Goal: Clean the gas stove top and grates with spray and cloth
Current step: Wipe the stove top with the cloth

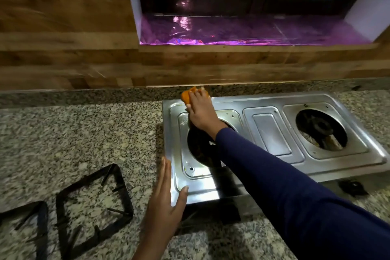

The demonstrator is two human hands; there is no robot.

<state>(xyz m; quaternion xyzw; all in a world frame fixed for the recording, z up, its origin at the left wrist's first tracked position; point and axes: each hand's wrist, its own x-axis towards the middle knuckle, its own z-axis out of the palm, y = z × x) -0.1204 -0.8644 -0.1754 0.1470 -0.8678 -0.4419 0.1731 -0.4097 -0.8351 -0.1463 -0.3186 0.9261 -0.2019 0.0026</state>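
Two grates [92, 209] lie off the stove [272, 133] on the bench [84, 129], at far left. Beside them, the left hand [166, 202] rests flat and open against the stove's near-left corner. Across the left burner, the right hand [200, 112] presses an orange cloth [186, 95] on the far-left corner; the stove's long axis runs rightward.
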